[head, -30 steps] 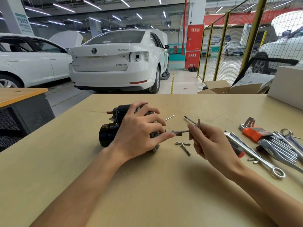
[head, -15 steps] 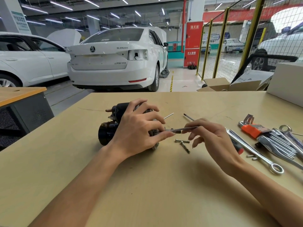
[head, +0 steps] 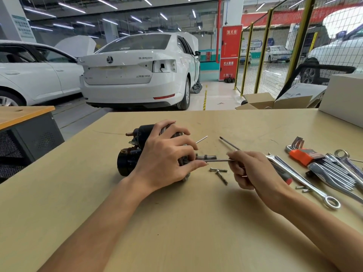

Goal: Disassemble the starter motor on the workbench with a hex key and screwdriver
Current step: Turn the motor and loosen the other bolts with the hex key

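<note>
Starter motor (head: 135,154), black and lying on its side on the tan workbench (head: 176,222), sits under the left hand (head: 167,161), whose fingers are curled over the top of the housing and grip it, the fingertips reaching past its right end where a short shaft stub sticks out. Just to the right, the right hand (head: 253,169) pinches a long thin rod (head: 214,160) between thumb and fingers; the rod runs level from that hand to the motor's end face, meeting it under the left fingertips. Whether the rod is a through bolt or a tool shaft cannot be told. A screwdriver (head: 229,143) lies behind the right hand, its tip pointing up-left and its red-and-black grip showing past the wrist. Two loose bolts (head: 219,172) lie on the bench between the hands, near the motor. Farther right are a long combination wrench (head: 306,181) and a hex key set (head: 302,154) in an orange holder, well apart from the motor. Beyond the bench a white car (head: 135,75) carries a Skoda badge and the lettering SUPERB; a red cabinet (head: 231,54) bears Chinese characters
</note>
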A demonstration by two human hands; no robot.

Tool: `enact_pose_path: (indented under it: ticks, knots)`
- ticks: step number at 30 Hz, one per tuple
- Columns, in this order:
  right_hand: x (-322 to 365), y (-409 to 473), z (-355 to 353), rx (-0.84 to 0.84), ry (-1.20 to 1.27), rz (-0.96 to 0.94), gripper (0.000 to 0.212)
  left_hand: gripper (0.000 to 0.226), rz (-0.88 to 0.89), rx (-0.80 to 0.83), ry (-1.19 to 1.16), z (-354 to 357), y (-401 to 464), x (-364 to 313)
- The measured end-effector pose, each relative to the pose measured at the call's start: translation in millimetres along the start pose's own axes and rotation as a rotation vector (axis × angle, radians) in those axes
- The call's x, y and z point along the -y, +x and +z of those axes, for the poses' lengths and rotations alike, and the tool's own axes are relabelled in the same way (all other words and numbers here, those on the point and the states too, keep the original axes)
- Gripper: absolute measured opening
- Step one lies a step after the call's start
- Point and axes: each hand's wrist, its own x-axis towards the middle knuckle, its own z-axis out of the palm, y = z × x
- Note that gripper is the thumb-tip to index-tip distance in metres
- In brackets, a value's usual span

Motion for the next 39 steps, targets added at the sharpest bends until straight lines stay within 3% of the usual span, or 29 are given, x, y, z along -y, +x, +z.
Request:
enact_pose_path:
  ticks: [5,8,11,14,16,22,29,33,39]
  knots:
    - [-8.1,0.2,3.3,-0.055,-0.233,-0.403,0.039,0.035,-0.02,0.029,-0.004,-0.9,0.5,-0.3]
    - [-8.4,-0.2,4.6,-0.071,-0.203,-0.477,0.041,0.032,0.0,-0.001,-0.003,0.3,-0.6,-0.3]
    - [-4.4,-0.2,2.9,0.046,-0.017,-0.351,0.046,0.031,-0.021,0.005,-0.002,-1.0,1.5,-0.4]
    - [-4.5,-0.3,0.8,0.123,0.092,-0.285,0.035,0.032,-0.02,-0.003,-0.007,-1.1,0.1,-0.9]
    - [-3.9,-0.5,0.0,0.073,0.088,-0.27,0.03,0.032,-0.011,0.004,0.0,-1.9,0.1,-1.6]
    - [-3.3,1.3,3.7,-0.03,0.044,-0.259,0.046,0.033,-0.014,0.032,-0.009,-2.4,-0.1,-1.0]
    - [-5.3,3.2,1.9,-0.196,-0.029,-0.168,0.025,0.033,-0.022,0.009,-0.01,-1.2,0.3,-1.2]
    - [-1.5,3.0,-3.3,-0.144,-0.051,0.048,0.054,0.036,-0.026,0.015,-0.009,-2.1,1.6,-1.1]
    - [-1.7,0.1,1.7,-0.015,-0.022,-0.037,0.054,0.035,-0.021,0.024,0.025,-2.5,1.3,-1.8]
